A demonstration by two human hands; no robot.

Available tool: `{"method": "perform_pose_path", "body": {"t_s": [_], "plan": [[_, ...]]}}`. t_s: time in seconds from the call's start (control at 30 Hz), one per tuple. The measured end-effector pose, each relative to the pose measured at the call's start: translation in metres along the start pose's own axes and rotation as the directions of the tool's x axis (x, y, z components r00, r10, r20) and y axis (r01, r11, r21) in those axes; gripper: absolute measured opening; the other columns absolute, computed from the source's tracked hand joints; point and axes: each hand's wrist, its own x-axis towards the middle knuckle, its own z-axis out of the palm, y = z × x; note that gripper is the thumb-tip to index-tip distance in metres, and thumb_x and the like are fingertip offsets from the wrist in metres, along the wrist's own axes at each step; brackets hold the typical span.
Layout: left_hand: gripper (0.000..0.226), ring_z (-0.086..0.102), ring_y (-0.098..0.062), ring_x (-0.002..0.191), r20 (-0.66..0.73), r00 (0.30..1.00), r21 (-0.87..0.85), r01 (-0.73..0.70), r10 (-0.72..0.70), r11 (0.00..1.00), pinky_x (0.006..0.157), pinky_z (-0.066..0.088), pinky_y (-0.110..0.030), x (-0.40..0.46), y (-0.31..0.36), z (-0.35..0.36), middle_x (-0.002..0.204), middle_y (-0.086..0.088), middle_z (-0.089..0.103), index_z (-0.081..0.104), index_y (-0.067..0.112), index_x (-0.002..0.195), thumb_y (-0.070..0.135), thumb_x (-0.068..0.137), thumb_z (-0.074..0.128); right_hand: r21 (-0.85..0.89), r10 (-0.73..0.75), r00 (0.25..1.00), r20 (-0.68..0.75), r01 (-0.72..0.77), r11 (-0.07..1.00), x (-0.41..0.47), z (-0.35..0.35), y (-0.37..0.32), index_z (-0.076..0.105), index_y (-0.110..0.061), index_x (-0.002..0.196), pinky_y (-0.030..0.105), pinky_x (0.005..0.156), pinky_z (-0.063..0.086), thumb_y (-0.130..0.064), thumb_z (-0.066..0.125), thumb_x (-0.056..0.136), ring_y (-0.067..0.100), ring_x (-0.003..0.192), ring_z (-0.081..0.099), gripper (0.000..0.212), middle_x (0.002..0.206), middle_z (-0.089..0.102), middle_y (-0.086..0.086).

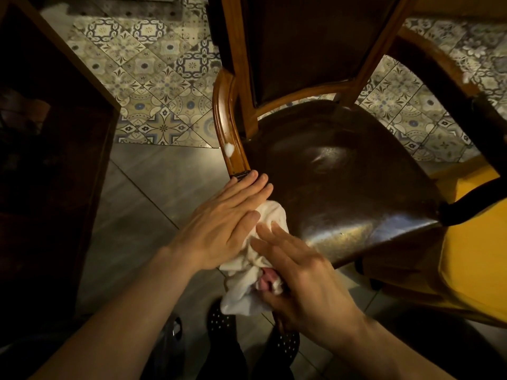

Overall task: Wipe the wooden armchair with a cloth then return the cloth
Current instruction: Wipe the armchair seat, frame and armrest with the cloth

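Wooden armchair (337,171): dark seat, glossy arms. White cloth (255,259) at its 7 o'clock corner, bunched over the near arm end. Left hand (219,223) flat, fingers together, pressing cloth. Right hand (304,281) gripping cloth's lower folds. Foam spot (229,148) on arm at 11 o'clock from the hands

The cloth (255,259) lies on the armchair (343,174) armrest, between both hands.
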Motion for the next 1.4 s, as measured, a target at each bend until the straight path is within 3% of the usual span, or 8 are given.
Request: {"method": "perform_pose_path", "body": {"t_s": [0.2, 0.4, 0.7, 0.93, 1.1, 1.23, 1.33, 1.4], "plan": [[0.052, 0.007, -0.008, 0.155, -0.050, 0.999, 0.015, 0.008, -0.007, 1.000, 0.126, 0.010, -0.040, -0.001, -0.001, 0.007, 0.167, 0.001, 0.022, 0.027, 0.016, 0.157, 0.030, 0.108, 0.021, -0.007, -0.065, 0.989, 0.131, 0.067, 0.998, -0.039, -0.009, 0.007, 0.045, -0.025, 0.150, 0.034, 0.115, 0.039, -0.042, 0.068, 0.088, 0.012, 0.150, 0.029, 0.068, 0.162, 0.034, -0.006], [0.051, 0.008, -0.009, 0.155, -0.089, 0.996, 0.029, 0.012, -0.009, 1.000, 0.126, 0.009, -0.039, -0.001, 0.000, 0.015, 0.167, 0.000, 0.023, 0.028, 0.015, 0.157, 0.029, 0.108, 0.022, -0.124, -0.227, 0.966, 0.121, 0.241, 0.963, -0.069, -0.013, 0.010, 0.060, -0.023, 0.137, 0.027, 0.094, 0.055, -0.038, 0.033, 0.107, 0.016, 0.135, 0.052, 0.042, 0.147, 0.055, -0.002], [0.052, 0.012, -0.011, 0.155, -0.128, 0.991, 0.014, 0.034, -0.032, 0.999, 0.126, 0.012, -0.040, -0.001, 0.001, 0.019, 0.165, -0.002, 0.026, 0.030, 0.014, 0.156, 0.031, 0.108, 0.017, 0.114, -0.131, 0.966, 0.223, 0.108, 0.988, -0.037, -0.035, 0.023, 0.039, -0.042, 0.149, 0.039, 0.114, 0.043, -0.040, 0.063, 0.093, -0.004, 0.151, 0.014, 0.061, 0.162, 0.022, -0.029], [0.052, 0.013, -0.012, 0.155, -0.121, 0.992, 0.009, 0.030, -0.028, 1.000, 0.125, 0.016, -0.044, 0.001, 0.002, 0.018, 0.165, -0.003, 0.028, 0.032, 0.012, 0.155, 0.028, 0.107, 0.020, 0.039, -0.068, 0.974, 0.218, 0.061, 0.997, 0.014, -0.044, 0.026, 0.041, -0.039, 0.149, 0.034, 0.119, 0.033, -0.028, 0.077, 0.086, 0.000, 0.149, 0.023, 0.074, 0.160, 0.032, -0.025], [0.052, 0.013, -0.011, 0.155, -0.127, 0.991, 0.003, 0.048, -0.047, 0.999, 0.125, 0.016, -0.043, 0.001, 0.003, 0.018, 0.165, -0.001, 0.028, 0.032, 0.013, 0.155, 0.030, 0.108, 0.018, 0.121, -0.059, 0.991, 0.120, 0.044, 0.992, 0.004, -0.042, 0.032, 0.048, -0.038, 0.142, 0.039, 0.107, 0.046, -0.029, 0.076, 0.086, 0.005, 0.136, 0.044, 0.064, 0.150, 0.047, -0.022], [0.052, 0.009, -0.008, 0.155, -0.108, 0.992, -0.009, 0.065, -0.066, 0.998, 0.126, 0.012, -0.041, 0.000, 0.003, 0.018, 0.166, 0.001, 0.023, 0.027, 0.017, 0.157, 0.031, 0.108, 0.016, 0.194, 0.193, 0.977, -0.095, -0.172, 0.966, -0.013, -0.073, 0.070, 0.057, -0.040, 0.129, 0.039, 0.086, 0.058, -0.037, 0.077, 0.084, 0.001, 0.105, 0.065, 0.049, 0.117, 0.067, -0.018], [0.052, 0.010, -0.009, 0.155, -0.122, 0.990, -0.010, 0.074, -0.074, 0.997, 0.126, 0.014, -0.044, 0.000, 0.004, 0.021, 0.167, 0.000, 0.023, 0.026, 0.015, 0.157, 0.031, 0.108, 0.016, 0.208, 0.357, 0.892, -0.278, -0.307, 0.929, -0.017, -0.106, 0.092, 0.061, -0.038, 0.120, 0.011, 0.072, 0.054, -0.054, 0.069, 0.076, -0.009, 0.089, 0.067, 0.048, 0.098, 0.071, -0.020], [0.053, 0.010, -0.010, 0.155, -0.130, 0.988, -0.009, 0.084, -0.085, 0.996, 0.126, 0.014, -0.045, -0.001, 0.007, 0.023, 0.167, -0.001, 0.023, 0.026, 0.015, 0.157, 0.033, 0.108, 0.015, 0.194, 0.397, 0.826, -0.399, -0.348, 0.917, -0.005, -0.124, 0.100, 0.061, -0.034, 0.120, 0.008, 0.071, 0.052, -0.053, 0.071, 0.078, -0.010, 0.087, 0.066, 0.047, 0.098, 0.071, -0.017]]}}
